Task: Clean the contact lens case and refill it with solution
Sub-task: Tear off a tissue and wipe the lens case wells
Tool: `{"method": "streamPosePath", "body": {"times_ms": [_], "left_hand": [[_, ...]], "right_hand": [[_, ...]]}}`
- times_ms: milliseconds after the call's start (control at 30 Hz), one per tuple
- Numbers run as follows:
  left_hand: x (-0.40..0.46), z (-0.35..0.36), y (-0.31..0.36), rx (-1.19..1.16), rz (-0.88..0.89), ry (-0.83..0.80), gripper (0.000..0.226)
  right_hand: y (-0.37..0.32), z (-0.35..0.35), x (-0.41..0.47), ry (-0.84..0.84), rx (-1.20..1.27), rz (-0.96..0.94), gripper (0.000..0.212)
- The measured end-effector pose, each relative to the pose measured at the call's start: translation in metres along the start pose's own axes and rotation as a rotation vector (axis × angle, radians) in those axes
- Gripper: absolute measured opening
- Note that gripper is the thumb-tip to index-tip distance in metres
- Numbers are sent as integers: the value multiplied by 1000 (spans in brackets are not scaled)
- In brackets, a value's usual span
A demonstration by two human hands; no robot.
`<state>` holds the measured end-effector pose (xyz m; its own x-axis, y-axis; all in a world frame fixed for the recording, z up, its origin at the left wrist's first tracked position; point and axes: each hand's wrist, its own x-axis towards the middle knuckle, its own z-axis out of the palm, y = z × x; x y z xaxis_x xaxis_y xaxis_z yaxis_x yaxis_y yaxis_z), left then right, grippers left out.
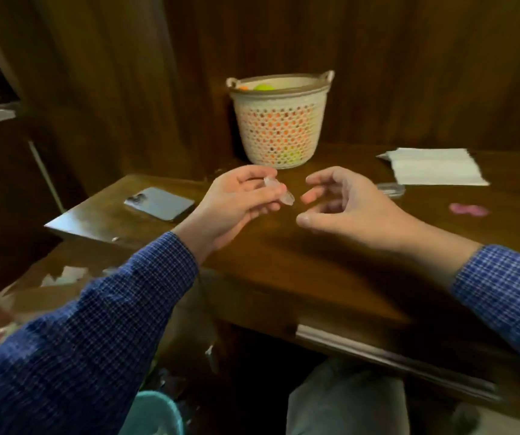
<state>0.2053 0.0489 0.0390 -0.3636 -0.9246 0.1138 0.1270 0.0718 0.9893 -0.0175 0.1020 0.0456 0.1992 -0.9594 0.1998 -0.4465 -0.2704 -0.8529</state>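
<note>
Case: the contact lens case (pixel 279 190) is a small see-through plastic thing, held up in the air over the worktop (pixel 283 252), in front of the basket.
Left hand: the left hand (pixel 236 202) pinches the case between the thumb and the fingers.
Right hand: the right hand (pixel 343 202) holds nothing — its fingers are loosely bent and spread, just beside the case but not touching it.
How it handles: it looks very light and hard, not bendy. I think smooth plastic like this gets slippery when wet, so it could pop out of the fingers.
Where to hold: by the outside edges, as the left hand does now, so the cups stay free.
Caps: a pink thing (pixel 469 210) lies on the worktop far to the right — maybe the caps, but it is too blurry to tell.
Near things: a clear little thing (pixel 390 187) sits behind the right hand, a folded white tissue (pixel 434 167) lies further back, and a phone (pixel 159 203) lies to the left.
In the way: nothing sits between the two hands. The basket (pixel 279 120) stands close behind them.
</note>
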Motion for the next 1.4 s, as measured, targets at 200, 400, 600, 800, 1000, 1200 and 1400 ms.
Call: {"method": "streamPosePath", "body": {"times_ms": [200,400,600,800,1000,1200,1400], "left_hand": [[68,106,-30,-17,-93,-203,34],[105,172,-53,49,-116,-302,36],[122,190,-72,318,-48,-312,44],[125,181,-79,565,138,-402,68],[118,185,-82,751,275,-406,70],[115,185,-81,806,263,-403,66],[113,186,-82,827,244,-431,66]], "right_hand": [[54,-82,-28,217,44,51,67],[98,-134,-39,361,-17,84,58],[130,-152,-37,314,-94,97,60],[142,-159,-41,178,-164,129,66],[143,-157,-44,125,-212,161,68],[143,-157,-44,88,-243,165,65],[136,-160,-47,107,-251,128,48]]}}
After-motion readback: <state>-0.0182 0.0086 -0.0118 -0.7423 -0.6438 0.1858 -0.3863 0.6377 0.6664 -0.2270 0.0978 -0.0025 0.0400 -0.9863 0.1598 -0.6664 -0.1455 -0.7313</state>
